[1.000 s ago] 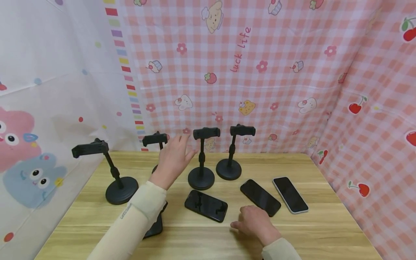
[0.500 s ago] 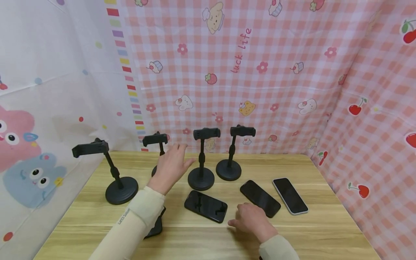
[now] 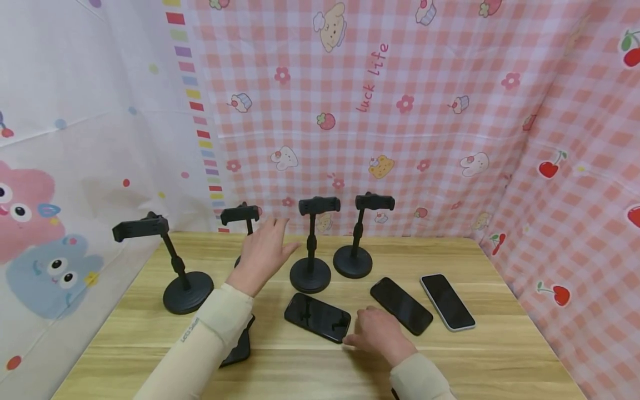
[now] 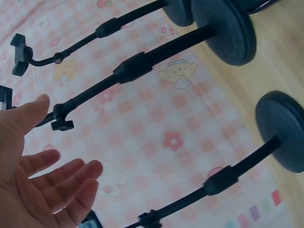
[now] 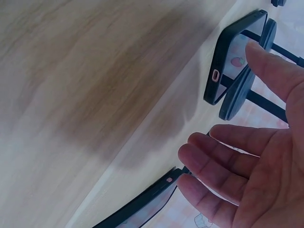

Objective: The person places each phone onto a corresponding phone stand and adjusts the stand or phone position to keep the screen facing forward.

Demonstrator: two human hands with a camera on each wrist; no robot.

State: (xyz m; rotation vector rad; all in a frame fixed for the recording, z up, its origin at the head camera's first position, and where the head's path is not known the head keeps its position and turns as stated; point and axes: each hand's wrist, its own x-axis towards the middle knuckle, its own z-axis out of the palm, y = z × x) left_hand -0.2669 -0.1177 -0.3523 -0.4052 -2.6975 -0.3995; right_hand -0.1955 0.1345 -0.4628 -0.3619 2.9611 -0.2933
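My left hand hovers with spread fingers between two black phone stands, the one to its right and the one it partly hides. The left wrist view shows its palm holding nothing, thumb near the upper part of a stand's pole. Low over the table, my right hand has its thumb tip right at the near right corner of a black smartphone lying screen up. Nothing is between its relaxed fingers in the right wrist view, where that phone's end shows a charging port.
Another phone stand is at the left, and one more at the back right. Right of my right hand lie a black phone and a white-edged phone. My left sleeve partly covers a dark phone. Patterned cloth hangs behind.
My right hand has moved left, up to the middle phone's corner. My left hand has dropped back slightly toward me, away from the stands' tops. Stands and phones stay put.
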